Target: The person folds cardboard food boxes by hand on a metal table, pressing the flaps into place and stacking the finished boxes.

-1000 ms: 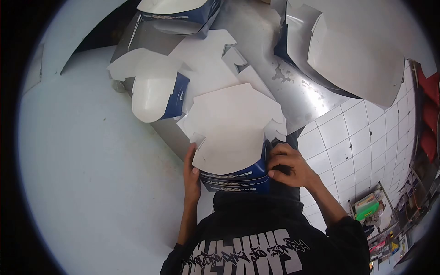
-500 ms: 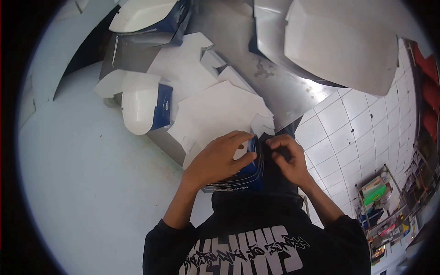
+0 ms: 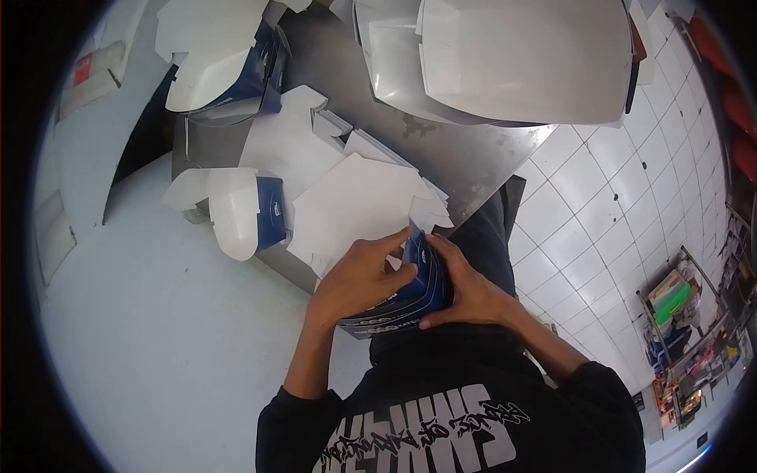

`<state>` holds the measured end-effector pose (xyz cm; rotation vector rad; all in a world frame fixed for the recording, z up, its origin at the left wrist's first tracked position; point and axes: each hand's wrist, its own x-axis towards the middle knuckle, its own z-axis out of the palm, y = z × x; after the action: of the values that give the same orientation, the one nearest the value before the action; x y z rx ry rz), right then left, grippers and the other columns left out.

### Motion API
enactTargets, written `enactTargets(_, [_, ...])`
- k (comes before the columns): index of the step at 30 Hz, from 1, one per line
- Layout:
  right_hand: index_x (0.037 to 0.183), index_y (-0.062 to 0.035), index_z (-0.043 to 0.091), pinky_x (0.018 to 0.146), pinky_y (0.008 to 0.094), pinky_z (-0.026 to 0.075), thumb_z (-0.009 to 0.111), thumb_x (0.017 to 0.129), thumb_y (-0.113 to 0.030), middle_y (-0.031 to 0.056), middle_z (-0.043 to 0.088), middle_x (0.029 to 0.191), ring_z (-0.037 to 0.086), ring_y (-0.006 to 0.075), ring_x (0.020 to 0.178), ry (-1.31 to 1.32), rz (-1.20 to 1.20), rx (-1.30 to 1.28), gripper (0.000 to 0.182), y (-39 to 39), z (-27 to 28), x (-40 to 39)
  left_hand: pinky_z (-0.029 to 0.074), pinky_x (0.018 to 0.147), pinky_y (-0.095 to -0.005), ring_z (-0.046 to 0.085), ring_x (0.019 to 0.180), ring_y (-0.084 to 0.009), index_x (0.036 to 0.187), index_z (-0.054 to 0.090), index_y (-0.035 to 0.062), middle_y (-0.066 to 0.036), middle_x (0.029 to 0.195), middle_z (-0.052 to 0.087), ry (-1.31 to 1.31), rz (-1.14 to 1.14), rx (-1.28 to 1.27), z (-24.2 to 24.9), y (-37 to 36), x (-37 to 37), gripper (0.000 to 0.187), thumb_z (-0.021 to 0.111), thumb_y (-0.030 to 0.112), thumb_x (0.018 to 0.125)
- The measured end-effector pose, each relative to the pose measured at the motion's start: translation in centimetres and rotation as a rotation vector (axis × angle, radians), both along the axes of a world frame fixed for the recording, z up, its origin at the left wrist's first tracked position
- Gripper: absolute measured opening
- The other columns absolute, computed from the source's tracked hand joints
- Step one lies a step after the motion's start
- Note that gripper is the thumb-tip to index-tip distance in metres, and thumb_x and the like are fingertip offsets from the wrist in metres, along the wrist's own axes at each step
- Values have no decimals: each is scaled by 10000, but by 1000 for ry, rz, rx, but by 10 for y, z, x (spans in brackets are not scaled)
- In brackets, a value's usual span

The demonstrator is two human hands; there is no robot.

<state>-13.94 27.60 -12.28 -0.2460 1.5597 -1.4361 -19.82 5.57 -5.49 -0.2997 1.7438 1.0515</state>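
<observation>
Close to my body is a nested stack of dark blue paper food boxes (image 3: 430, 285) with white lettering on the side. My left hand (image 3: 359, 280) holds its left part, thumb and index finger pinching the raised blue flap at the top. Against the right wall presses my right hand (image 3: 471, 290), fingers at the far corner and thumb near the front lower edge. Just beyond lies a pile of flat white box blanks (image 3: 355, 201), which the left hand partly overlaps. A single folded box (image 3: 235, 213), white inside and blue outside, lies on its side to the left.
Nested folded boxes (image 3: 225, 67) stand at the far left, and a larger stack of white-lined boxes (image 3: 520, 59) at the far right. All rest on a metal table (image 3: 422, 146). Right of it are a tiled floor (image 3: 587, 193) and a cluttered shelf rack (image 3: 674, 315).
My right hand has moved in from the right and now grips the side of the box stack. My left hand keeps its hold. The view has shifted slightly.
</observation>
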Motion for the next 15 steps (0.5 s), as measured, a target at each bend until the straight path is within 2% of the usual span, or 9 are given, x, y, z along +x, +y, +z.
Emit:
enactTargets(6, [1521, -61, 140, 1146, 463, 339, 898, 626, -459, 291, 225, 1500, 320, 445, 1392, 42, -18, -23, 1239, -4, -1, 1, 555, 675, -319, 702, 726, -244, 1390, 491, -17, -231, 1003, 689, -5, -89, 24, -1, -2, -5, 625, 691, 195, 836])
enactTargets(12, [1519, -58, 149, 1145, 462, 340, 898, 631, -445, 277, 237, 1494, 340, 435, 1381, 28, -11, -19, 1224, -7, 3, -6, 554, 671, -324, 704, 720, -260, 1396, 490, 0, -213, 973, 690, -12, -162, 61, -3, -5, -10, 634, 707, 210, 838])
enactTargets(15, [1517, -57, 152, 1146, 462, 337, 900, 629, -440, 277, 239, 1492, 337, 431, 1384, 38, -9, -16, 1223, -8, 2, -6, 557, 675, -323, 705, 715, -267, 1410, 481, 20, -205, 961, 689, -54, -122, 104, -7, -5, -9, 645, 715, 229, 846])
